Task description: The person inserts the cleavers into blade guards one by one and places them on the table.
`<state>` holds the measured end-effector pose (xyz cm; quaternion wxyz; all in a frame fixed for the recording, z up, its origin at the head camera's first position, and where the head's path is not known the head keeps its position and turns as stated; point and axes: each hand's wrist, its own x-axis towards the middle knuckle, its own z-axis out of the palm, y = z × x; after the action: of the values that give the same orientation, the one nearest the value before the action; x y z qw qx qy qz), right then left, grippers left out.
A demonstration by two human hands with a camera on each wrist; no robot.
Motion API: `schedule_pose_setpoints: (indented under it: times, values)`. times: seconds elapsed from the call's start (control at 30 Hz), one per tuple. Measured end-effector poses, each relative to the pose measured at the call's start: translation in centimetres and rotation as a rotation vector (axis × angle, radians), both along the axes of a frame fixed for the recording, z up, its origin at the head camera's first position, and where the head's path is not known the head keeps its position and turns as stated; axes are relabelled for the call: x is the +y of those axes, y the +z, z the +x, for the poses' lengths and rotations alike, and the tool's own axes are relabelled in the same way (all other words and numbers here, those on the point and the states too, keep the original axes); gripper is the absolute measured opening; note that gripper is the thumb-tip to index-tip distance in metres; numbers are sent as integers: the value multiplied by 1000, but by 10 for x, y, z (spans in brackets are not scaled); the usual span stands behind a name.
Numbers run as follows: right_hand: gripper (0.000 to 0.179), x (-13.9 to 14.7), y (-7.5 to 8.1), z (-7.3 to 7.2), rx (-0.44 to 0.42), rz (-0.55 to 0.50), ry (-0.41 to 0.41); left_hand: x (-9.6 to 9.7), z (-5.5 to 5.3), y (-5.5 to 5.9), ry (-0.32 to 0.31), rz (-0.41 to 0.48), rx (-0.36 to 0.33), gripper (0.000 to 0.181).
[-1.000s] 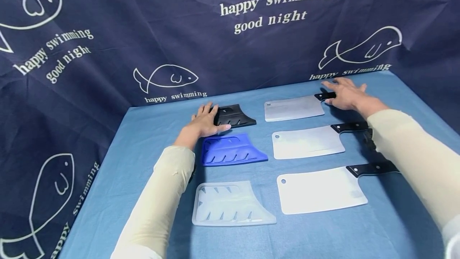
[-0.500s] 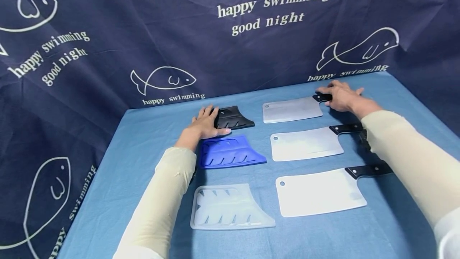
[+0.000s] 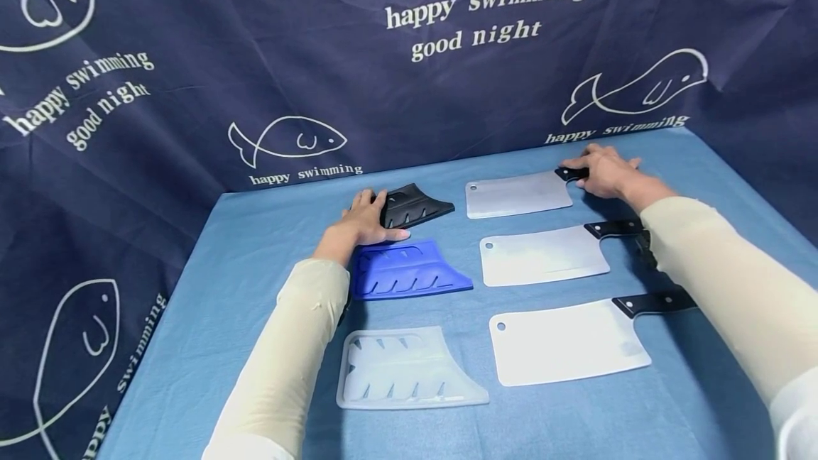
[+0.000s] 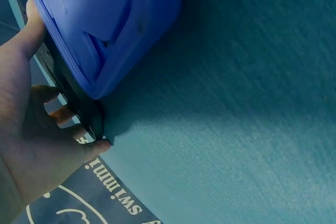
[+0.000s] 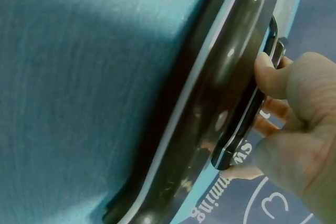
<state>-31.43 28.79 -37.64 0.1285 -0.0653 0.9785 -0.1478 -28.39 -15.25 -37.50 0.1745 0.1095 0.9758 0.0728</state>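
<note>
At the back of the table my left hand (image 3: 366, 222) grips the black blade guard (image 3: 415, 206), thumb on the near edge and fingers on the far edge. That guard sits slightly tilted. In the left wrist view the blue blade guard (image 4: 105, 19) covers part of it. My right hand (image 3: 607, 172) holds the farthest cleaver (image 3: 519, 195) by its black handle, its blade flat and pointing left. The right wrist view shows the thumb against this handle (image 5: 244, 119) and fingertips beyond it; part of the handle is hidden by the hand.
Nearer me lie a middle cleaver (image 3: 543, 255) and a front cleaver (image 3: 569, 343), handles to the right under my right forearm. A translucent white blade guard (image 3: 409, 368) lies front left of them. A dark blue fish-print curtain (image 3: 447, 105) hangs behind the blue cloth (image 3: 255, 268).
My right hand has come down and left onto the far cleaver's handle and closed round it. The left fingers have drawn in on the black guard, which has tipped up slightly.
</note>
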Motion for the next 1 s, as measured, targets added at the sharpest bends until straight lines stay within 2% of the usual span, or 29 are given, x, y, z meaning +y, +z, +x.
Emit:
schedule_pose_setpoints:
  times: [0.37,0.6,0.73,1.0]
  values:
    - [43,3,0,3,59,-67,-54,6,1,9,5,-19,-5,104]
    - [38,2,-2,8,113,-90,-81,12,1,16,-9,-86,-28,105]
    - [38,2,-2,9,141,-81,-87,12,-1,19,0,-68,-36,105]
    - [38,10,4,16,222,-83,-91,8,-1,17,11,-18,15,108]
